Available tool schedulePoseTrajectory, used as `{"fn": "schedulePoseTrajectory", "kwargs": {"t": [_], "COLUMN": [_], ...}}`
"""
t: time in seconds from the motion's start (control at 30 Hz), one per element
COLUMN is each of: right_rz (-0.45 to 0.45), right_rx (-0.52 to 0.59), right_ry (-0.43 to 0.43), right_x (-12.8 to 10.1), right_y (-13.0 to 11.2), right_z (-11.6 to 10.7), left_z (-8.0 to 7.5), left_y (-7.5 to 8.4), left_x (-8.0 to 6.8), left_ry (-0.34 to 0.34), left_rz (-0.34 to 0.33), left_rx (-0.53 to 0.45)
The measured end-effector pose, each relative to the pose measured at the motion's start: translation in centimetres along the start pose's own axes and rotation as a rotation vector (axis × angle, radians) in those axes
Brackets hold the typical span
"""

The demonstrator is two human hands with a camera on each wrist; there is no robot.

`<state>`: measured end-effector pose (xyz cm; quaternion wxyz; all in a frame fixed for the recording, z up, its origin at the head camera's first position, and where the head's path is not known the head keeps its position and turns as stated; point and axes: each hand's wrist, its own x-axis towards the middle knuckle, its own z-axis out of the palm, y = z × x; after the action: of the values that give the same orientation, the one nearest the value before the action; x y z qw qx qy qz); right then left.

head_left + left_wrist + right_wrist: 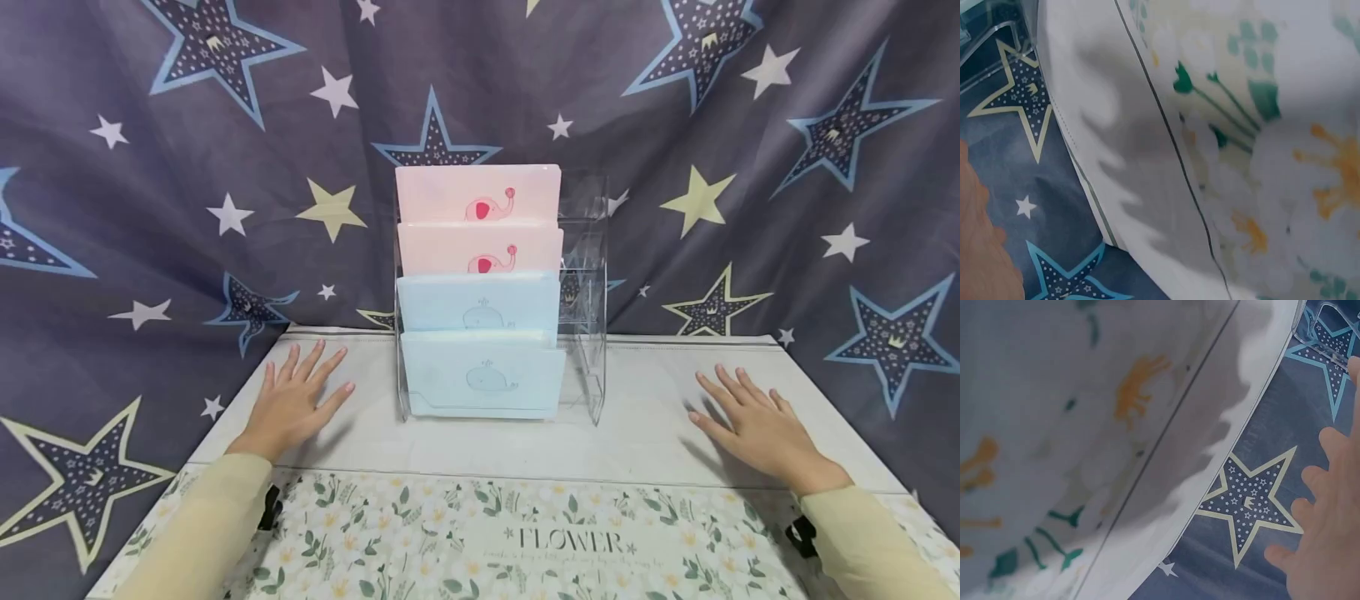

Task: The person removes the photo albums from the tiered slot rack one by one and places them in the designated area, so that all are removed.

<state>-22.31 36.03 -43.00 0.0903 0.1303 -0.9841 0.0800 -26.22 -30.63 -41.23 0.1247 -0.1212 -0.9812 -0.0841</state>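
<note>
My left hand (288, 406) is held over the table's left side, its fingers spread and straight, holding nothing. Over the right side, my right hand (761, 425) likewise has spread fingers and holds nothing. Between them stands a clear acrylic tiered rack (600, 350). Its left part carries two pink cards with an elephant drawing, the top pink card (442, 192) and the lower pink card (435, 250). Below are an upper light-blue card (435, 304) and a front light-blue card (442, 375), each with a whale drawing. The wrist views show part of each hand and its shadow.
A white table surface (480, 450) lies under the rack, with a floral mat (420, 533) lettered FLOWER along the near side. Behind hangs a dark curtain (315, 150) printed with stars. The rack's right part shows bare tiers.
</note>
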Motion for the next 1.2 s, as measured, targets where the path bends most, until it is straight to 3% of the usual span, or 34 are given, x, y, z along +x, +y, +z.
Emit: {"fn": "schedulePoseTrajectory", "kwargs": {"t": [0.17,0.57,0.77,0.93,1.07,1.2], "right_rz": [-0.015,-0.098,-0.157,-0.234,-0.328,-0.368], "right_rx": [0.063,0.303,0.411,0.43,0.465,0.521], "right_ry": [0.012,0.04,0.089,0.137,0.201,0.214], "right_x": [-0.1,1.3,1.5,2.0,2.8,3.6], "right_y": [-0.4,-3.6,-5.4,-7.1,-8.2,-9.3], "right_z": [-0.3,-1.4,-1.7,-2.2,-2.0,-1.6], "left_z": [0.4,0.5,0.5,0.6,0.8,1.2], "left_y": [0.6,2.1,3.9,5.5,6.4,6.9], "left_x": [0.3,1.6,2.9,4.2,5.1,5.9], "left_ry": [-0.024,-0.066,-0.071,-0.059,-0.078,-0.065], "left_rz": [-0.017,-0.085,-0.113,-0.105,-0.146,-0.185], "left_rx": [-0.069,-0.419,-0.576,-0.697,-0.777,-0.851]}}
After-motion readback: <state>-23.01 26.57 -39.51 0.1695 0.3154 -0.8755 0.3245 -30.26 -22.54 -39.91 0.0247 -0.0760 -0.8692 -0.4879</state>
